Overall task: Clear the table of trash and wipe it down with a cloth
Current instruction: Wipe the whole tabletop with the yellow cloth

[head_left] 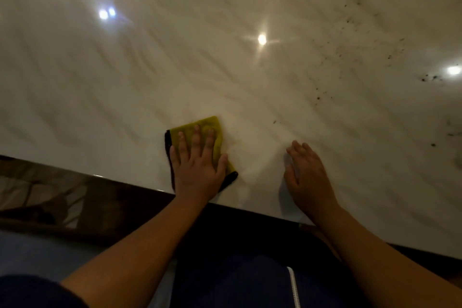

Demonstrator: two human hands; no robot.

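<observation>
With left hand [197, 170] pressed flat, fingers straight, on the yellow cloth [208, 123] by the near edge, right hand [310, 177] open and resting beside, wiping the table [125, 77] now, probably needing next a sweep right toward those dark specks [430, 78].

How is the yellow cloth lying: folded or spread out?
Folded, it seems: the yellow cloth is a compact pad barely larger than the left hand pressing it on the table.

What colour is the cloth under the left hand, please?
Yellow-green with a black edge, on the cloth; seen in the head view.
</observation>
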